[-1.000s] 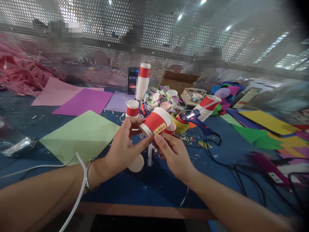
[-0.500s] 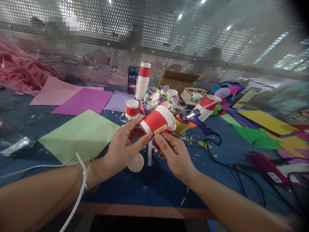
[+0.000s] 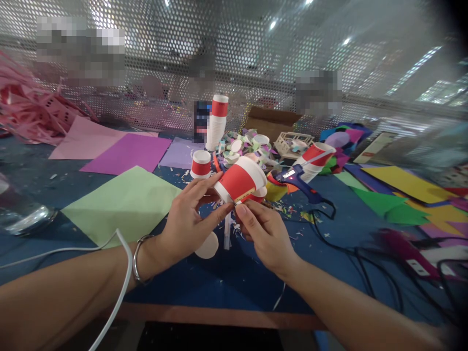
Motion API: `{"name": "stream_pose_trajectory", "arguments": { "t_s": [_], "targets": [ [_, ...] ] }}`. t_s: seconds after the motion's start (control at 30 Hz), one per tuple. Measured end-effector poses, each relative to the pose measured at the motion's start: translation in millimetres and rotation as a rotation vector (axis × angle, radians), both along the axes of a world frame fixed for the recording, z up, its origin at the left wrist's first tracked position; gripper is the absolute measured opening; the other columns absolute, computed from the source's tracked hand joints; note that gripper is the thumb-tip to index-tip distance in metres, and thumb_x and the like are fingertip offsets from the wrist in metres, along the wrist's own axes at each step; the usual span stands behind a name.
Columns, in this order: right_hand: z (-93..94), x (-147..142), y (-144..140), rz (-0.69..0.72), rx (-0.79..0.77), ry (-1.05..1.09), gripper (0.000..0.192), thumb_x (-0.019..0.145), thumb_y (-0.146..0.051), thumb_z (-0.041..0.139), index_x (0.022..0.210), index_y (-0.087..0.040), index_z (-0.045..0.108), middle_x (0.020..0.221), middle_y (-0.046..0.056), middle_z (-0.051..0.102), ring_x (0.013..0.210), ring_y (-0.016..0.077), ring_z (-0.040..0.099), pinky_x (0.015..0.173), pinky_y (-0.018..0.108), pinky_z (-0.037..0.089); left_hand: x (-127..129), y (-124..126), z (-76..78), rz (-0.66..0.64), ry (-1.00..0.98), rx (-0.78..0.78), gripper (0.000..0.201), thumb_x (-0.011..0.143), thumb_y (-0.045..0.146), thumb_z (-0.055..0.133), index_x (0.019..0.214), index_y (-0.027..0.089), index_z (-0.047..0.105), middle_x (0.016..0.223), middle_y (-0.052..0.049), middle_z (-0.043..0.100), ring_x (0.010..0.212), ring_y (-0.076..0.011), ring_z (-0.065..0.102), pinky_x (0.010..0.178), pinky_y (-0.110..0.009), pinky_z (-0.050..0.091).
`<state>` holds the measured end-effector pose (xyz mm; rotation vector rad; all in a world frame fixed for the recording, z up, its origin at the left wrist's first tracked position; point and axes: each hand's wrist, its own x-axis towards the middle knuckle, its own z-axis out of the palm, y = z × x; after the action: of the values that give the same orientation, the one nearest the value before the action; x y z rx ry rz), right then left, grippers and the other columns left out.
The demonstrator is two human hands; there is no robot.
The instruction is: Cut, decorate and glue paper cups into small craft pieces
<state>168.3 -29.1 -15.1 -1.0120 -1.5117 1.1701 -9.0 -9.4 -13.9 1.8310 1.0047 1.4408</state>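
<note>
red cup (image 3: 239, 181): tilted on its side above the tabletop (image 3: 226, 273), centre frame. left hand (image 3: 186, 222): fingers pinch its base at 9 o'clock. right hand (image 3: 265, 234): fingers closed on its lower edge at 6 o'clock. glue gun (image 3: 300, 178): on the tabletop at 3 o'clock. green sheet (image 3: 124, 204): at 9 o'clock.

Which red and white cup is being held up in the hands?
The tilted cup with the yellow strip, gripped by the left hand and right hand. The small cup and tall stack stand on the table.
</note>
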Motion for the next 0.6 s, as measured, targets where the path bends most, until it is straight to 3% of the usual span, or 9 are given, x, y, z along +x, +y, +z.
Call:
{"name": "stream_pose_trajectory", "arguments": {
  "t_s": [0.27, 0.6],
  "targets": [
    [-1.8, 0.5, 0.7, -0.009, -0.014, 0.005, 0.038, 0.098, -0.048, 0.058, 0.074, -0.021, 0.05, 0.064, -0.007, 0.03, 0.05, 0.0073, 0.023, 0.043, 0.025, 0.018, 4.9, -0.8, -5.4, -0.039, -0.082, -0.138, 0.054, 0.087, 0.033, 0.074, 0.138, 0.023, 0.058, 0.121, -0.01, 0.064, 0.101, -0.0208, 0.069, 0.092, -0.037, 0.063],
    [-2.6, 0.2, 0.5, -0.033, 0.003, -0.029, 0.04, 0.098, -0.049, 0.058, 0.073, -0.02, 0.048, 0.064, -0.006, 0.032, 0.05, 0.007, 0.025, 0.044, 0.025, 0.018, 5.3, 0.1, -8.8, -0.034, -0.076, -0.068, 0.052, 0.088, 0.032, 0.073, 0.138, 0.023, 0.059, 0.117, -0.01, 0.064, 0.098, -0.0201, 0.069, 0.089, -0.036, 0.064]
  ]
}}
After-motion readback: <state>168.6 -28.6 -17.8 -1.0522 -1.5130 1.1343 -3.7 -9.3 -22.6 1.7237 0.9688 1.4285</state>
